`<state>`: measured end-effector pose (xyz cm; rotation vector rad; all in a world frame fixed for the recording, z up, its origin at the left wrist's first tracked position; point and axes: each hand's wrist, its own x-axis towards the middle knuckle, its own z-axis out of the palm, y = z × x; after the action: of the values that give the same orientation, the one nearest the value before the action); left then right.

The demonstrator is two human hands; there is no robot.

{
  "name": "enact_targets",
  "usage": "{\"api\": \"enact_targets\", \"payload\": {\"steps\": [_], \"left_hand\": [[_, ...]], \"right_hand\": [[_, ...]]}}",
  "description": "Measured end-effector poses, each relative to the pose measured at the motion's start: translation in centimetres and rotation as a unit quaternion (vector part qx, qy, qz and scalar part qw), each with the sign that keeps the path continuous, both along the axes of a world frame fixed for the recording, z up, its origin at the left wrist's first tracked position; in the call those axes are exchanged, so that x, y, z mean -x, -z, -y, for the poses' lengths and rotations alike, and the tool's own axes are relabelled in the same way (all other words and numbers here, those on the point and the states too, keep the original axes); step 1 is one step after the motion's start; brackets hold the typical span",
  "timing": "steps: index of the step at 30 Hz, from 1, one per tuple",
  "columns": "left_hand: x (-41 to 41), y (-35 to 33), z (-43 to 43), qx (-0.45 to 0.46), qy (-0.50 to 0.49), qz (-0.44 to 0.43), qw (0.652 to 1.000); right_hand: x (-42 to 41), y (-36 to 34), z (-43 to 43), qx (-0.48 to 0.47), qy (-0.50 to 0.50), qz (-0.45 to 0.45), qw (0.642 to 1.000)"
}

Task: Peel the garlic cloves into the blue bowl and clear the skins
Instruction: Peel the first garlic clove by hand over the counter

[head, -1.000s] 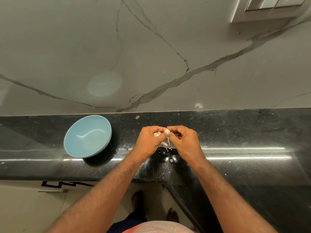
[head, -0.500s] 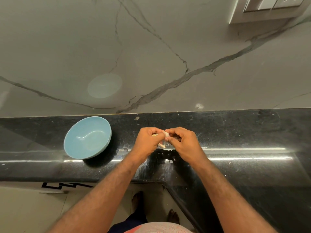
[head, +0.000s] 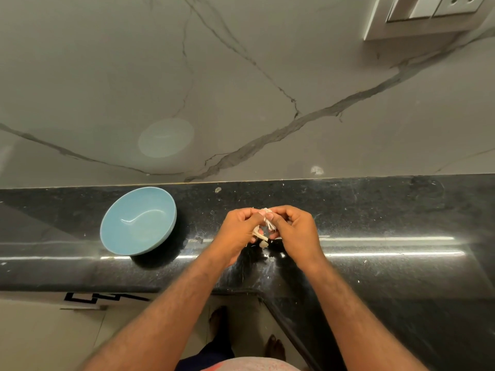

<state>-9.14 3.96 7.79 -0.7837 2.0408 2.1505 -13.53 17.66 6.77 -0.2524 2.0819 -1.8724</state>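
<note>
Pinching one garlic clove (head: 265, 213) between the fingertips of both hands, I hold it in the air to the right of the blue bowl (head: 126, 236), over the black counter (head: 388, 215) on which the bowl stands. My left hand (head: 237, 234) curls round the clove from the bowl side. My right hand (head: 296, 231) curls round it from the side away from the bowl, so both grips are closed on the same clove. Papery skin (head: 261, 235) hangs loose beneath the pinch, on the side nearer my body than the bowl's centre. A few small flakes (head: 271, 258) lie on the counter to the right of the bowl, under my hands.

Key relation: the bowl lies to the left of the grip, at about the same depth along the counter, with bare counter between it and my left hand. The left hand is the nearer one. I cannot tell the clove's long axis, since my fingers cover most of it.

Judgement: the step in hand is stripping the skin. The bowl's interior shows no cloves, so the task looks to be at an early stage. The next move calls for the left hand to carry the bared clove leftward over the rim while the right keeps the skin back. The risk is loose skin travelling into the bowl with the clove.
</note>
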Motion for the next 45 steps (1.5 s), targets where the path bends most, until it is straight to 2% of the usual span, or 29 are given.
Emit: {"api": "enact_targets", "payload": {"steps": [7,11,15,18,21,25,29,35,41,45], "left_hand": [[-0.4,-0.2,0.2,-0.019,0.039,-0.009,0.999],[-0.1,-0.1,-0.2,0.007,0.015,0.005,1.000],[0.1,0.1,0.2,0.025,-0.025,0.032,0.999],[0.0,0.1,0.7,0.041,-0.016,0.038,0.998],[-0.1,0.0,0.8,0.041,0.005,0.039,0.998],[0.1,-0.2,0.6,0.042,0.000,0.045,0.998],[0.3,-0.4,0.1,0.058,-0.016,0.020,0.998],[0.3,0.1,-0.3,0.094,-0.018,0.014,0.995],[0.4,0.0,-0.1,0.009,0.003,0.031,0.999],[0.2,-0.4,0.6,-0.064,0.010,0.042,0.997]], "right_hand": [[0.3,0.1,0.2,-0.004,0.031,0.034,0.999],[0.2,0.1,0.4,-0.010,0.029,0.053,0.998],[0.1,0.0,0.0,0.028,-0.027,0.094,0.995],[0.0,0.3,-0.3,0.005,-0.076,0.054,0.996],[0.2,0.5,-0.4,-0.055,-0.071,-0.012,0.996],[0.5,0.3,-0.2,-0.067,-0.070,-0.026,0.995],[0.3,0.3,0.1,-0.026,-0.054,0.005,0.998],[0.0,0.8,0.0,0.057,-0.020,0.099,0.993],[0.2,0.8,-0.5,0.065,-0.009,0.085,0.994],[0.6,0.6,-1.0,0.055,-0.038,0.078,0.995]]}}
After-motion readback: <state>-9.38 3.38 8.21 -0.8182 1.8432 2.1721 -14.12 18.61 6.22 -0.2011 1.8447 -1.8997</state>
